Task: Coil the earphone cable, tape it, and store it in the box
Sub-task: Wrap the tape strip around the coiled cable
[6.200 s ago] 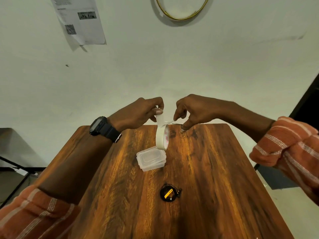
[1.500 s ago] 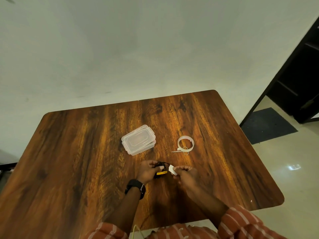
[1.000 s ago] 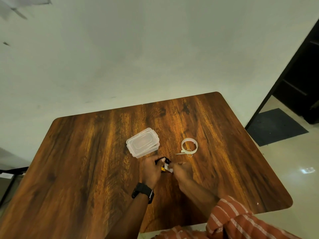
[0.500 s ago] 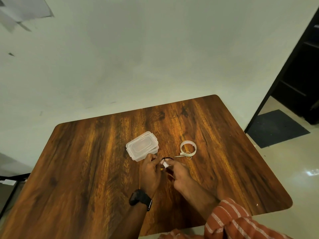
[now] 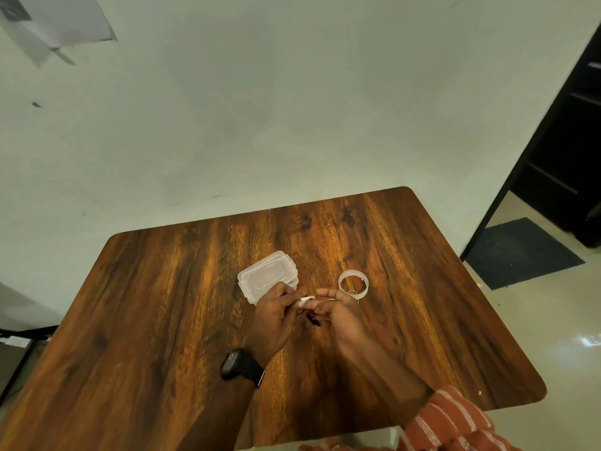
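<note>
My left hand (image 5: pixel 276 315) and my right hand (image 5: pixel 338 312) meet just above the wooden table (image 5: pixel 162 336), both pinching the coiled black earphone cable (image 5: pixel 312 319), which is mostly hidden by my fingers. A short white tape strip (image 5: pixel 306 299) shows between my thumbs on top of the coil. The clear plastic box (image 5: pixel 265 276) with its lid on sits right behind my left hand. A white tape roll (image 5: pixel 353 283) lies flat behind my right hand, with small scissors (image 5: pixel 353 292) partly inside it.
A pale wall rises behind the table, with a paper sheet (image 5: pixel 58 21) at the upper left. A dark doorway and a floor mat (image 5: pixel 520 252) are to the right. The table's near edge is at the bottom.
My hands have lifted the coil slightly and shifted toward the box. The white tape piece now sits pressed on the coil between my thumbs.
</note>
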Tool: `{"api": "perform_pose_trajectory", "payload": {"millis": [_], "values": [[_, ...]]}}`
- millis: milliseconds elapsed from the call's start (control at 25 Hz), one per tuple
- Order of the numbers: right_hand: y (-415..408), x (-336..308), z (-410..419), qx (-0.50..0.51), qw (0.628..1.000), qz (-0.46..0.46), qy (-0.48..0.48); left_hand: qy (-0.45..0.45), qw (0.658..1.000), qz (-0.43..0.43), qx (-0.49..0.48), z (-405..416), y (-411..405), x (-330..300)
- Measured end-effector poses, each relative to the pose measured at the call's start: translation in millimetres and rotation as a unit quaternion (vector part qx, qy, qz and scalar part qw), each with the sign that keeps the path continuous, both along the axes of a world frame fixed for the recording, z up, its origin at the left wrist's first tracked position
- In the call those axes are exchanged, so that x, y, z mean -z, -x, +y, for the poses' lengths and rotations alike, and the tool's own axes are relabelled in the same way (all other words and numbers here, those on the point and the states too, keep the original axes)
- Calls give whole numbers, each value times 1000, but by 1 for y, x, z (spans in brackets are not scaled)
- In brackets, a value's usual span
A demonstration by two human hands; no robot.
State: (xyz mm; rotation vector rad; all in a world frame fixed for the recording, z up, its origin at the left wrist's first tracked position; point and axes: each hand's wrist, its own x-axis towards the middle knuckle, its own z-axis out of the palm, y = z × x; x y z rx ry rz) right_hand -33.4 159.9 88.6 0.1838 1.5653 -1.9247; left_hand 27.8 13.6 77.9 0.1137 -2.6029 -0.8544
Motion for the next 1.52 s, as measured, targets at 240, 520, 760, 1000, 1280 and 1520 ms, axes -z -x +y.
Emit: {"api": "perform_pose_trajectory", "payload": {"millis": [240,520,760,1000,1280,1520], "values": [[14,-9,4,-92,972,209,-47,-158,987,0,-34,8,-3,-22],[2,1,2,-95,983,73,140,-205,978,3,-49,5,-9,-35],[2,-9,-4,-82,963,247,74,-256,963,36,-83,6,-17,-44],[-2,-13,-7,-95,944,314,26,-153,985,51,-59,2,-26,-46],[-2,-15,-7,-102,943,316,12,-66,997,51,-10,-11,-33,-46],[-1,-17,-8,-117,933,339,-33,42,999,-10,33,-18,-32,-47]]}}
